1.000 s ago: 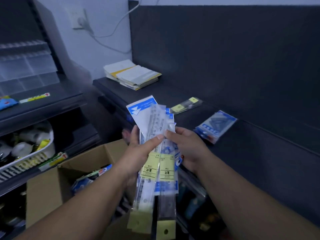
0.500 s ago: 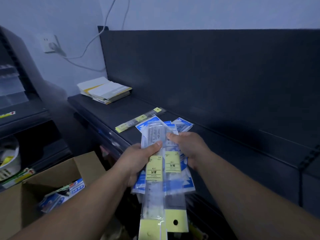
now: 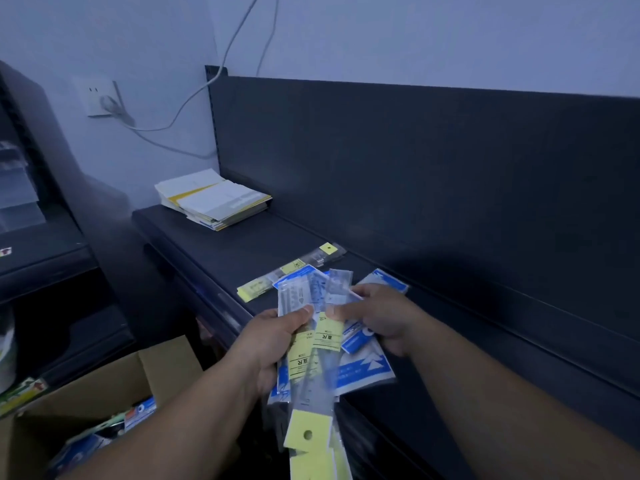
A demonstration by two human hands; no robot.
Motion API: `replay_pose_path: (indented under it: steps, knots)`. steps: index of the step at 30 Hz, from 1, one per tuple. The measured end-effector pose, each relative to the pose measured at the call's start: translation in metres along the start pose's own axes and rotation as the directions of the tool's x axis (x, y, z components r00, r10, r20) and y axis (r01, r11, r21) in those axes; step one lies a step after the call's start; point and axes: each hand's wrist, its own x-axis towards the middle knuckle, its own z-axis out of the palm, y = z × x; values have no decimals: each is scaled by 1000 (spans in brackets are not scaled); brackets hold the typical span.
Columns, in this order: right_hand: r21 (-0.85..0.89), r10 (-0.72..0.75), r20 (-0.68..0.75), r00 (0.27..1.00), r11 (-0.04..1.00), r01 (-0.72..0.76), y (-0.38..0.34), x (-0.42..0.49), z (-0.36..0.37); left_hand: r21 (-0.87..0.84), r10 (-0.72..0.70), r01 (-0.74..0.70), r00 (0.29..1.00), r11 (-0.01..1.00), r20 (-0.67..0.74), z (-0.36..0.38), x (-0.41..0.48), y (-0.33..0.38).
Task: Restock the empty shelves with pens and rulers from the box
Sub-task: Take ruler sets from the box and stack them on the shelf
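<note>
Cardboard box (image 3: 104, 382) sits open at the lower left, and inside it we see blue and white packets (image 3: 138, 412). On the wall above, a cable (image 3: 194, 95) is plugged into a white socket (image 3: 98, 98). At the left end of the dark shelf (image 3: 221, 251) lies a stack of booklets (image 3: 214, 199), close to the back panel (image 3: 415, 168). Further along, one packaged ruler (image 3: 294, 268) with yellow labels lies flat on the shelf, slanting from its front edge toward the back.

Just over the front edge we find the left hand (image 3: 273, 337), thumb on top and fingers curled underneath, gripping a fanned bundle of packaged rulers (image 3: 313, 386). Clear sleeves, yellow tags and blue cards overlap in it, and its long ends hang below the shelf's front. The right hand (image 3: 384, 317) grips the same bundle from the right, thumb pressed on a yellow label, fingers curled round the blue cards. Behind that hand a blue-edged packet (image 3: 388, 282) shows; we cannot tell whether it lies on the shelf or belongs to the bundle.
</note>
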Motion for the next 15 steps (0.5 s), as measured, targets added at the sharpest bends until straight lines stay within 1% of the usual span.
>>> replay_pose_path:
  steps: [4, 8, 12, 15]
  knots:
    - [14, -21, -90, 996, 1000, 23, -18, 36, 22, -24, 21, -21, 1000, 999, 9, -24, 38, 24]
    - [81, -20, -189, 982, 996, 36, -33, 82, 42, 28, 54, -54, 999, 998, -7, -53, 80, 51]
    - [257, 86, -251, 964, 966, -19, -40, 130, 50, 61, 109, -104, 989, 993, -95, -81, 118, 69]
    - [309, 179, -336, 925, 948, -72, -39, 158, 43, 89, 148, -136, 978, 987, -149, -103, 139, 76]
